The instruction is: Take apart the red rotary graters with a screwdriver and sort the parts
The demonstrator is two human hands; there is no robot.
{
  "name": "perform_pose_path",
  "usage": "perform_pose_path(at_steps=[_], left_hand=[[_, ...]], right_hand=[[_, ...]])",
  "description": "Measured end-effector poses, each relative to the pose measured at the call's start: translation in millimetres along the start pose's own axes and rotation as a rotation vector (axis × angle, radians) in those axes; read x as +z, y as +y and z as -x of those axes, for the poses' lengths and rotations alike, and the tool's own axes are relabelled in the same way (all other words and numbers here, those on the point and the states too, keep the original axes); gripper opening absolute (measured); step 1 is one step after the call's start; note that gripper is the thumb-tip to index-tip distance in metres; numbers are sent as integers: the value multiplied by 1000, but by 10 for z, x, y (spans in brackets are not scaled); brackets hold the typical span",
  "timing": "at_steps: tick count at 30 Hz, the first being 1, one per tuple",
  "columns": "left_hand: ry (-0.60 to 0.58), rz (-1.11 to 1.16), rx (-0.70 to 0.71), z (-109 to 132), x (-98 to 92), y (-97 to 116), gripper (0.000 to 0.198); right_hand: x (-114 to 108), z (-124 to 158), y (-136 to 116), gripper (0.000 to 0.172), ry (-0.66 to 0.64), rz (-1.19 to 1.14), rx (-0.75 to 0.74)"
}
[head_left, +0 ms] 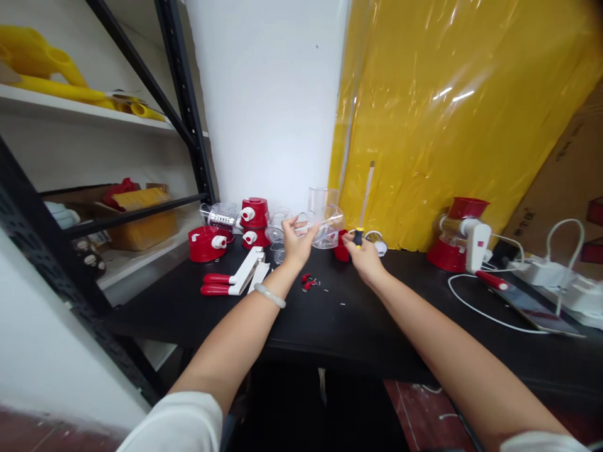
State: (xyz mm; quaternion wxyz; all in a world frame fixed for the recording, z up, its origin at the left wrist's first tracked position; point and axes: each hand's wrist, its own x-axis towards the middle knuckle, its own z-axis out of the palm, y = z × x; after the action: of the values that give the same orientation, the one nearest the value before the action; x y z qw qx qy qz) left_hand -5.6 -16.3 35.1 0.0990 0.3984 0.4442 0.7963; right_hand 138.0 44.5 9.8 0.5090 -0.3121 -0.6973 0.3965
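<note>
Yellow rolls on white shelf

A white wall beside glossy yellow sheeting streaked with bright reflections, a dark-framed shelving unit with pale shelves at left, a black worktable spanning the room, reddish flooring visible below.

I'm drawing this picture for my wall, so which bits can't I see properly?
All in the head view:
Yellow-and-black handle: partly covered by the right hand.
Red piece beside that hand: its right side is hidden by the fingers.
Clear plastic part at the left hand: see-through, blurry, so its outline is lost.
Little red bits: too small to name.
Cardboard box: cut off by the right edge.
</note>
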Motion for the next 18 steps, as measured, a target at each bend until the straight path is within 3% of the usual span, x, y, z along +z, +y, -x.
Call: perform_pose_path(at_steps=[5,8,12,18], left_hand=[[-49,-50,-73,2,-7,-89,68],[-221,66,-227,-29,-32,-152,76],[-445,183,-224,-4,-58,-172,107],[-397,223,-149,119,-47,-81,130]], right_hand=[[-20,-3,112,38,-45,-33,10],[-81,-37,181,39,-24,-72,18],[-209,-91,199,37,-24,-134,9],[-240,-51,96,44,-111,-241,-9]])
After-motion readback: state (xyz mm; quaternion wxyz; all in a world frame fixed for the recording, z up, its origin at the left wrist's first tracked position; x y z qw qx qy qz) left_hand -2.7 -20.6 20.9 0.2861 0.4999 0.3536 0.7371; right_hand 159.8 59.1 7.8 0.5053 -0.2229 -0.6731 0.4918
